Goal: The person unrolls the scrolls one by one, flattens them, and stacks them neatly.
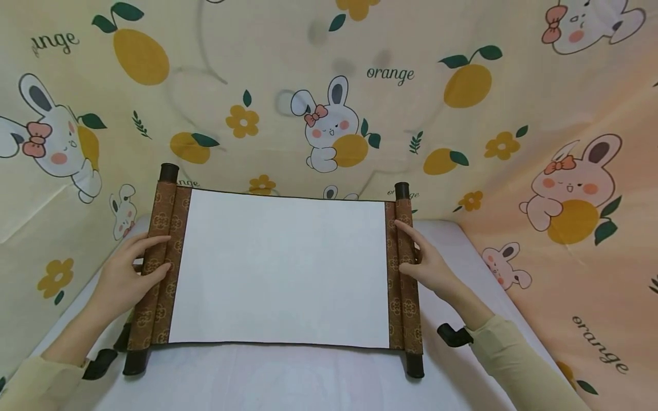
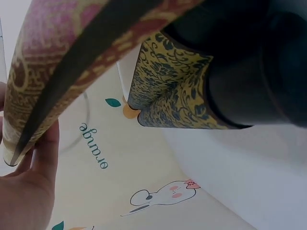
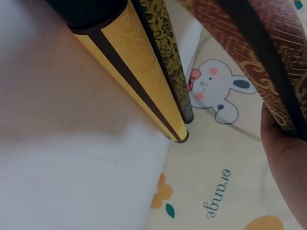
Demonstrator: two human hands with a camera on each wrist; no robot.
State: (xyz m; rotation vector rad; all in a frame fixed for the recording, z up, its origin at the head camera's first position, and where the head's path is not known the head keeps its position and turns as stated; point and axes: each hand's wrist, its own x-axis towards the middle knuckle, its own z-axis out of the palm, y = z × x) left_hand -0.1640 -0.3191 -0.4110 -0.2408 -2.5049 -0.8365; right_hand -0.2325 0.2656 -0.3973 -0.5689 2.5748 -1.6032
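A hanging scroll [image 1: 283,268] is spread upright between both hands, its blank white sheet facing the head camera. Brown patterned rolls with black end knobs form its two sides. The left hand [image 1: 125,271] grips the left roll [image 1: 154,257], fingers above and thumb below on its front. On the other side, the right hand [image 1: 426,260] holds the right roll [image 1: 408,297] between fingers and thumb. In the wrist views, the left hand [image 2: 36,177] and right hand [image 3: 285,165] appear beside the brown roll's curved backing.
Behind the held scroll are further rolls: gold-and-dark floral ones [image 2: 163,88] in the left wrist view, and a yellow one [image 3: 129,67] in the right wrist view. The white tabletop [image 1: 283,382] lies below. A printed rabbit-and-orange cloth [image 1: 277,51] encloses the back and sides.
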